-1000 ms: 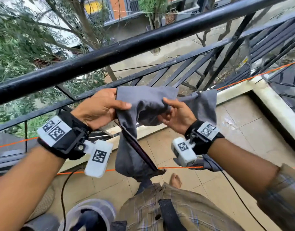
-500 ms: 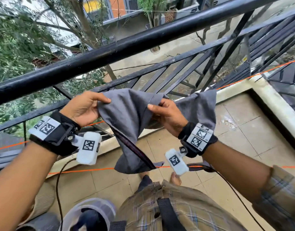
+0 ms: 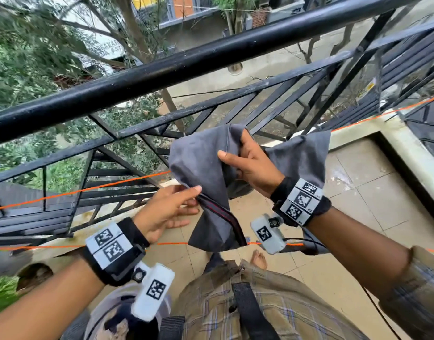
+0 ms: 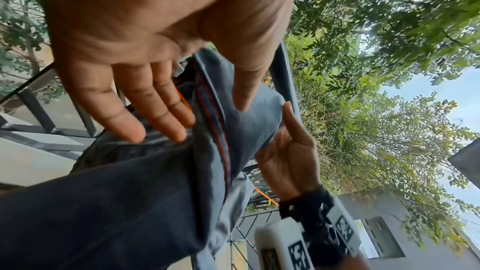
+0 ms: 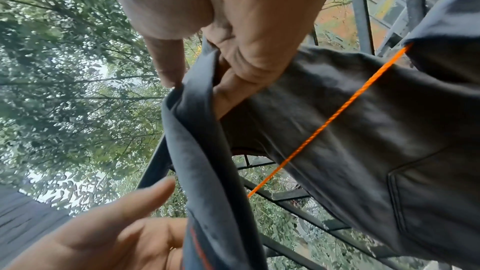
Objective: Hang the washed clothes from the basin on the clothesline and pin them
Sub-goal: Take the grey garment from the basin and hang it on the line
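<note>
A grey garment with a dark, red-striped hem hangs folded over the far orange clothesline. My right hand grips a fold at its top, thumb and fingers curled round the cloth. The right wrist view shows that right hand pinching the garment beside the clothesline. Lower down, my left hand touches the hem with straight fingers, thumb on top. In the left wrist view, the left hand lies flat against the garment. The basin by my feet holds dark clothes.
A thick black handrail and slanted railing bars stand just behind the line. A second orange line runs nearer to me at waist height. The tiled balcony floor stretches right to a raised ledge. No pins are in view.
My left hand has let go of the garment's top edge and dropped to its hem with fingers straightened. The right hand still holds the top fold, now higher and further right.
</note>
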`<act>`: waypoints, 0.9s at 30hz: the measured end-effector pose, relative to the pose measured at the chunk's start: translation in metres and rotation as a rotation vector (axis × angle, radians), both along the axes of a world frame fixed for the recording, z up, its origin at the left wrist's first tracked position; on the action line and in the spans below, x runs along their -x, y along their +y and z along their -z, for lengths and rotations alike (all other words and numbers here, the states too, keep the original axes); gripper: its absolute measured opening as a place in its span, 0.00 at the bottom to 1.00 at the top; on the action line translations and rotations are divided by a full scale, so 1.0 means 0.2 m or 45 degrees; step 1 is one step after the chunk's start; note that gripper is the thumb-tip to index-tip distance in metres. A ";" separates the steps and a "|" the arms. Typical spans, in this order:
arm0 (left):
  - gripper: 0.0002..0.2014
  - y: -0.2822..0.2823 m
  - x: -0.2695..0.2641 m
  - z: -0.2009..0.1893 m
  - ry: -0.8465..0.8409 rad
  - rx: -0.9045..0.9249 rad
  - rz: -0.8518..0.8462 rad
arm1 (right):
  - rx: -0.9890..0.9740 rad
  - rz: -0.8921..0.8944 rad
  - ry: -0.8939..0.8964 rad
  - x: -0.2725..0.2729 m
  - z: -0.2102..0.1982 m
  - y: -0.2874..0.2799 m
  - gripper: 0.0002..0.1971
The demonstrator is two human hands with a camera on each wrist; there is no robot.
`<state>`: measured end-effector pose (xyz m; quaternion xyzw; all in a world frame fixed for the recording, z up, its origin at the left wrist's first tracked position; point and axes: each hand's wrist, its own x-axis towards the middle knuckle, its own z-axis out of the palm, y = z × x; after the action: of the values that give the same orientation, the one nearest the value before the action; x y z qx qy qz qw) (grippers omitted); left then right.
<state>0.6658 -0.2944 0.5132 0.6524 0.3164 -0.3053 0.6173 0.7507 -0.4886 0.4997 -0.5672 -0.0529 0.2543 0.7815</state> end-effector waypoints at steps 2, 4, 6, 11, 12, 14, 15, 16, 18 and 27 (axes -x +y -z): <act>0.07 -0.03 0.03 0.01 -0.016 0.007 0.009 | 0.081 -0.010 -0.023 -0.01 0.01 0.00 0.27; 0.02 -0.05 0.05 0.02 -0.082 0.025 -0.046 | 0.181 0.022 -0.074 -0.03 0.01 0.00 0.30; 0.08 -0.06 0.07 0.00 -0.116 0.089 -0.109 | 0.213 0.086 -0.060 -0.03 0.01 -0.01 0.28; 0.09 -0.03 0.10 -0.07 -0.164 0.392 -0.314 | 0.328 0.145 0.185 -0.02 0.03 -0.04 0.24; 0.10 -0.02 0.09 -0.09 -0.172 0.424 -0.332 | 0.290 0.140 0.265 -0.02 0.04 -0.05 0.18; 0.10 0.01 0.06 -0.12 -0.209 0.404 -0.295 | 0.153 0.133 0.451 0.01 0.05 -0.05 0.09; 0.11 0.01 0.05 -0.14 -0.241 0.361 -0.247 | 0.095 0.128 0.544 0.03 0.06 -0.04 0.09; 0.13 0.02 0.04 -0.15 -0.269 0.310 -0.197 | 0.065 0.090 0.619 0.06 0.08 -0.04 0.10; 0.21 0.02 0.02 -0.16 -0.289 0.257 -0.138 | 0.070 -0.095 0.698 0.13 0.10 -0.04 0.15; 0.09 0.08 -0.07 -0.22 -0.266 0.290 -0.299 | 0.091 -0.163 0.171 0.28 0.06 0.06 0.13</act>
<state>0.6800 -0.2788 0.5567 0.5650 0.2879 -0.1956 0.7481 0.6954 -0.4759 0.4876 -0.5717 -0.0274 0.3428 0.7449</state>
